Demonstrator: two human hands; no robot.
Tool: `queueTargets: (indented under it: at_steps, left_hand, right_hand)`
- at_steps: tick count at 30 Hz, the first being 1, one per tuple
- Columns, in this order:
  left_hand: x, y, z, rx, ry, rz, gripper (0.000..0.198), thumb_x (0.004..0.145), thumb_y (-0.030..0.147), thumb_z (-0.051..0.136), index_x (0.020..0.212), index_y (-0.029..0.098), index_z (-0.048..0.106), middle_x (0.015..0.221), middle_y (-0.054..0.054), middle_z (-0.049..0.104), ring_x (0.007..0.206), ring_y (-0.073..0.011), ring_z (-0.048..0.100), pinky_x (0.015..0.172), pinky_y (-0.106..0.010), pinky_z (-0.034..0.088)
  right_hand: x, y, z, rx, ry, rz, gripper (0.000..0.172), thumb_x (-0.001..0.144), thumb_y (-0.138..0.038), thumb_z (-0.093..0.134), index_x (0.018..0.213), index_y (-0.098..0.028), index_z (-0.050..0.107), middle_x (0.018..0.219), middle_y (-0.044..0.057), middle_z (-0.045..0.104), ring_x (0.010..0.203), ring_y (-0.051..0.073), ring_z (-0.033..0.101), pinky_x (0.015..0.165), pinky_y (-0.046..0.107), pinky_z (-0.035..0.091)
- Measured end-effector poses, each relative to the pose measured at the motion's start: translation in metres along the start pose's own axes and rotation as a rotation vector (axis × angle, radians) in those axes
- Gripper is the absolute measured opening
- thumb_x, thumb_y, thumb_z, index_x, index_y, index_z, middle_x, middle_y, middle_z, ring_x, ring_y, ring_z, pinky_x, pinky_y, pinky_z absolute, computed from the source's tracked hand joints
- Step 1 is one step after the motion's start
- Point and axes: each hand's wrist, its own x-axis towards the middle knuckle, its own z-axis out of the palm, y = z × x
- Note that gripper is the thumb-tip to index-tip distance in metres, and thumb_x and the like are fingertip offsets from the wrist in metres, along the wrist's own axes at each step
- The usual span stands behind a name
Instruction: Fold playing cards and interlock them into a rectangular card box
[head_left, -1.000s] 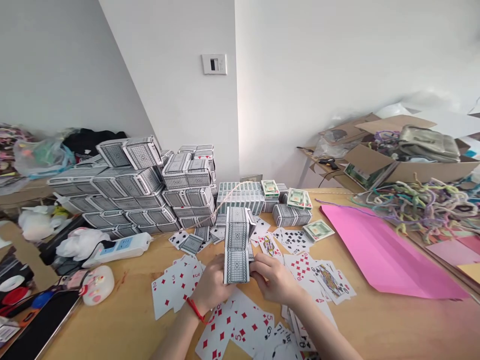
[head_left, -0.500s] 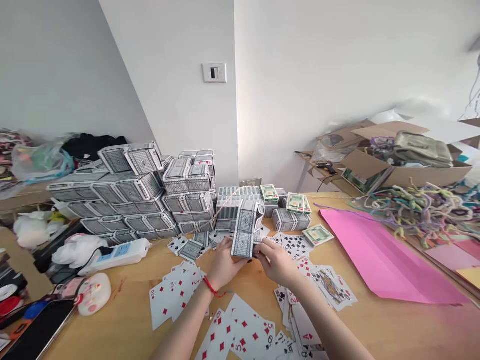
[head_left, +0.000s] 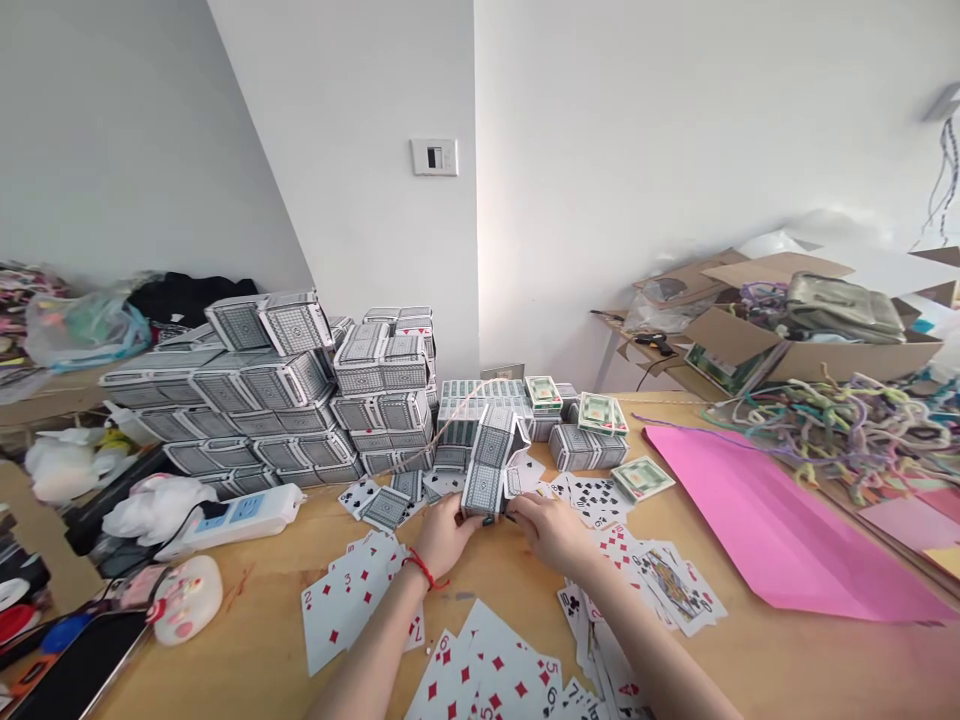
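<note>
My left hand [head_left: 444, 533] and my right hand [head_left: 550, 530] both grip the lower end of a tall block made of playing cards [head_left: 487, 462], grey patterned backs outward. The block stands upright on the wooden table [head_left: 247, 650], leaning slightly right at its top. My left wrist wears a red string. Loose face-up playing cards [head_left: 352, 595] lie spread around both hands. Behind the block rise big stacks of similar card blocks [head_left: 300, 395].
A pink paper sheet [head_left: 757, 515] lies at the right, with a heap of coloured pipe cleaners [head_left: 840, 415] and a cardboard box [head_left: 787, 330] beyond. A white power strip [head_left: 232, 515], a round pink-white gadget [head_left: 187, 595] and clutter sit at the left. Green card packs [head_left: 600, 410] lie behind.
Both hands carried the card block away from me toward the stacks and lowered it onto the table. The camera view tilted slightly down and forward.
</note>
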Motion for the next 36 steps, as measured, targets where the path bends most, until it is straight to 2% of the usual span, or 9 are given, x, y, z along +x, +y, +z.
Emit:
queueTargets:
  at_steps: [5,11,22,27,32,36]
  left_hand:
    - [-0.001,-0.002,0.003,0.045,0.032,0.022,0.018,0.073,0.022,0.054,0.090,0.017,0.059,0.082,-0.006,0.065,0.075,-0.0192,0.059,0.066,-0.029,0.043]
    - [0.000,-0.004,0.005,0.077,0.061,0.006,0.012,0.074,0.023,0.054,0.083,0.018,0.060,0.075,-0.004,0.064,0.074,-0.0206,0.059,0.066,-0.030,0.043]
    - [0.001,-0.005,0.006,0.109,0.053,0.070,0.011,0.075,0.024,0.052,0.083,0.019,0.058,0.079,-0.005,0.063,0.080,-0.0224,0.059,0.070,-0.033,0.044]
    - [0.001,-0.007,0.008,0.141,0.064,0.096,0.010,0.077,0.023,0.050,0.082,0.019,0.057,0.081,-0.006,0.061,0.082,-0.0232,0.058,0.070,-0.034,0.044]
    - [0.002,-0.008,0.008,0.119,0.072,0.120,0.009,0.075,0.022,0.051,0.082,0.020,0.056,0.081,-0.005,0.060,0.084,-0.0234,0.057,0.072,-0.034,0.044]
    - [0.001,-0.006,0.007,0.164,0.051,0.134,0.010,0.078,0.022,0.048,0.084,0.019,0.055,0.083,-0.007,0.060,0.084,-0.0232,0.056,0.072,-0.034,0.044]
  right_hand:
    - [0.001,-0.005,0.014,-0.078,0.079,0.041,0.021,0.080,-0.005,0.037,0.080,-0.018,0.053,0.073,0.003,0.058,0.061,0.013,0.050,0.052,0.023,0.025]
    - [0.002,-0.007,0.019,-0.127,0.105,0.087,0.018,0.077,-0.003,0.040,0.072,-0.018,0.049,0.066,0.002,0.056,0.055,0.013,0.047,0.049,0.025,0.020]
    - [0.005,-0.021,0.010,-0.157,-0.085,0.173,0.027,0.064,0.004,0.042,0.080,-0.017,0.049,0.079,0.006,0.060,0.064,0.016,0.054,0.051,0.025,0.019]
    - [0.007,-0.028,0.009,-0.170,-0.116,0.202,0.026,0.068,0.002,0.040,0.082,-0.016,0.050,0.082,0.007,0.061,0.062,0.017,0.055,0.050,0.026,0.020]
    - [0.005,-0.026,0.014,-0.096,-0.070,0.206,0.024,0.069,0.000,0.038,0.084,-0.017,0.048,0.072,0.006,0.061,0.057,0.017,0.053,0.048,0.026,0.021]
    - [0.001,-0.021,0.017,-0.014,0.017,0.124,0.022,0.072,-0.004,0.035,0.087,-0.016,0.046,0.065,0.003,0.057,0.056,0.016,0.049,0.049,0.025,0.025]
